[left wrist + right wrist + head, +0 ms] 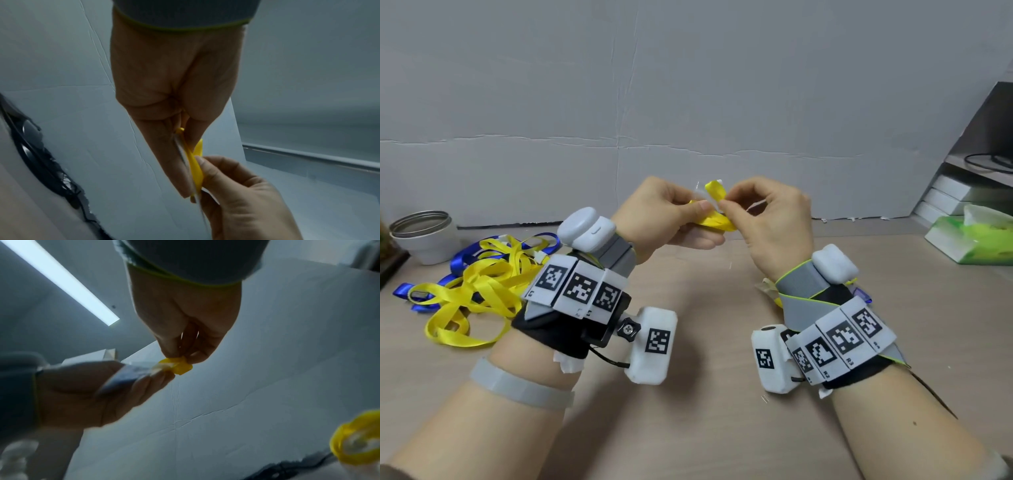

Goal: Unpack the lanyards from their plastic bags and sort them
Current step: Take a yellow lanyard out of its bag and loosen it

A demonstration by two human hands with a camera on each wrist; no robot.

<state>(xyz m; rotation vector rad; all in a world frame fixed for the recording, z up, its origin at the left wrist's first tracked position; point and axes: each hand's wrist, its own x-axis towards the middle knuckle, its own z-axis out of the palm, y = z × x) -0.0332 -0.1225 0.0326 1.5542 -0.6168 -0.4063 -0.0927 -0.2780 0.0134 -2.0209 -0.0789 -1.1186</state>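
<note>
Above the table, my left hand (pixel 690 214) grips a small clear plastic bag (pixel 131 374) holding a folded yellow lanyard (pixel 717 205). My right hand (pixel 734 205) pinches the yellow end (pixel 180 366) that sticks out of the bag's mouth. In the left wrist view the lanyard (pixel 196 170) runs edge-on between both hands' fingertips. A loose pile of unpacked yellow lanyards (pixel 472 287) and blue lanyards (pixel 462 257) lies on the table at the left. Another bagged yellow lanyard (pixel 357 444) lies under my right wrist, mostly hidden in the head view.
A white cup with a metal rim (pixel 424 240) stands at the back left, behind the pile. A green tissue box (pixel 976 240) and stacked white boxes (pixel 948 198) sit at the right. A grey cardboard wall (pixel 619 102) closes the back of the wooden table (pixel 705 308).
</note>
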